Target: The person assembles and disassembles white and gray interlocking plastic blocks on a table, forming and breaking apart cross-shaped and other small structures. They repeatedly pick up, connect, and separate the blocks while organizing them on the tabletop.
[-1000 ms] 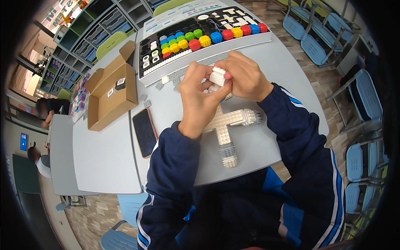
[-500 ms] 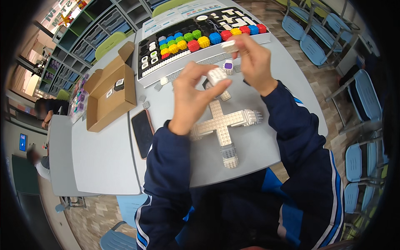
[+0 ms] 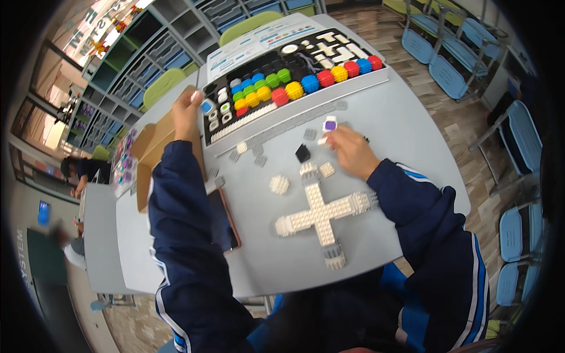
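At the left end of the parts tray [image 3: 259, 130], my left hand [image 3: 186, 115] is closed, with a small white block with a blue face [image 3: 207, 106] at its fingertips. My right hand [image 3: 352, 153] pinches a small white piece [image 3: 322, 141] low over the table, just below a white block with a purple face [image 3: 330, 125]. In front of me lies a cross of white studded bricks [image 3: 321, 215] with grey sections and rounded ends. A white studded block [image 3: 279, 185] sits left of its far arm. Close to that arm are a black piece [image 3: 302, 153] and a cream square plate [image 3: 326, 170].
Coloured studded balls [image 3: 309, 83] fill the tray's rows. Grey flat plates [image 3: 282, 125] line its near side. An open cardboard box [image 3: 154, 147] and a phone [image 3: 226, 220] lie by my left arm. Blue chairs [image 3: 450, 76] stand right; two people are at far left.
My left hand has let go of the white studded block, now on the table, and moved to the tray's left end. My right hand has come down nearer the table. The view has shifted.
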`<action>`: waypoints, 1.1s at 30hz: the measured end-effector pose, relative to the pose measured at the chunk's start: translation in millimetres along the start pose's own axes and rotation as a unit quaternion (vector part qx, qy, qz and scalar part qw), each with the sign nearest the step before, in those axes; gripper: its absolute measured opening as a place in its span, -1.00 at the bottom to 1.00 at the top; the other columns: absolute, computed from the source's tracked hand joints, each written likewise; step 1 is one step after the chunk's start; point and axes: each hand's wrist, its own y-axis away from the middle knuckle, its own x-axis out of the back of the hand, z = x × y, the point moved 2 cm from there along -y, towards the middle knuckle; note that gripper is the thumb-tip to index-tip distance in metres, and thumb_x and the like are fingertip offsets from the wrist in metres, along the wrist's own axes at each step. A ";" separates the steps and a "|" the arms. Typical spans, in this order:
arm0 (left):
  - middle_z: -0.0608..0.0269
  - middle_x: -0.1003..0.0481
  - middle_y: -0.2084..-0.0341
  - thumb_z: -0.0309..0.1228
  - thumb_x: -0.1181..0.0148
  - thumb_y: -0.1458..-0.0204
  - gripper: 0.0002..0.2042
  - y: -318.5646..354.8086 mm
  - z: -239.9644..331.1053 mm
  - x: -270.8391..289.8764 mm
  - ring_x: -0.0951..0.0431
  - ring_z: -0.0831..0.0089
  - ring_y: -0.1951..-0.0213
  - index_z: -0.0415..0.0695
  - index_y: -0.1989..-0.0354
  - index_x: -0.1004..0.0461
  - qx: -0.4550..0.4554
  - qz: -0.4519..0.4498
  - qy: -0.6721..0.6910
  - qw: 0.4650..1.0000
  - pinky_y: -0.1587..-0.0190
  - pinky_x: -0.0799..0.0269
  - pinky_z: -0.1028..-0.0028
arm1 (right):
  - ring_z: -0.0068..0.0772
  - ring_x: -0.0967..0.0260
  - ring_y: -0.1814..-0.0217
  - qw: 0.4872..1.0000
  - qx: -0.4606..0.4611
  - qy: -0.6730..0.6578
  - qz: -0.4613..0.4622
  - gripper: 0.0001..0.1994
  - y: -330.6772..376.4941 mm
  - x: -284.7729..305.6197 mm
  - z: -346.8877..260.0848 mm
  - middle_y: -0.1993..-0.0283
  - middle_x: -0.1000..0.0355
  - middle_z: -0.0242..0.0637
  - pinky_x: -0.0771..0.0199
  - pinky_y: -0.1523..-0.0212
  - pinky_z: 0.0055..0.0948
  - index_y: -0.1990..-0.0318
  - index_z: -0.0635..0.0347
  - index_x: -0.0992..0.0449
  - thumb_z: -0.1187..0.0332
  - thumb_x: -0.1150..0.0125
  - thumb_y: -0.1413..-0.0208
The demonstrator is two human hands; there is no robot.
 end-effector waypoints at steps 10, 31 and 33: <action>0.00 -0.63 0.32 -0.21 -0.20 -0.16 -0.68 -82.3 -102.3 -14.2 -0.64 0.25 0.26 -0.20 0.08 -0.59 -0.031 -0.052 -0.220 0.974 0.16 -0.48 0.32 | -0.11 -0.41 0.37 0.996 -0.029 -0.074 -0.046 -0.79 2.1 -2.0 1.7 0.41 -0.41 -0.16 -0.47 0.35 -0.28 0.29 0.33 -0.48 0.70 -0.16 0.14; 0.05 -0.63 0.34 -0.19 -0.24 -0.14 -0.68 -97.2 -152.3 -11.8 -0.61 0.33 0.27 -0.20 0.10 -0.62 -0.005 -0.059 -0.174 0.983 0.15 -0.45 0.37 | -0.25 -0.35 0.43 0.993 0.011 -0.074 -0.090 -0.89 -4.0 -2.9 -2.5 0.44 -0.39 -0.23 -0.40 0.42 -0.36 0.33 0.33 -0.47 0.65 -0.22 0.04; 0.05 -0.63 0.37 -0.18 -0.23 -0.15 -0.68 -88.8 -126.5 -43.8 -0.61 0.26 0.29 -0.22 0.15 -0.61 -0.034 -0.051 -0.219 0.974 0.17 -0.45 0.35 | -0.25 -0.36 0.42 0.994 0.000 -0.055 -0.092 -0.89 -0.2 4.0 0.3 0.44 -0.39 -0.23 -0.41 0.42 -0.36 0.33 0.33 -0.47 0.65 -0.22 0.04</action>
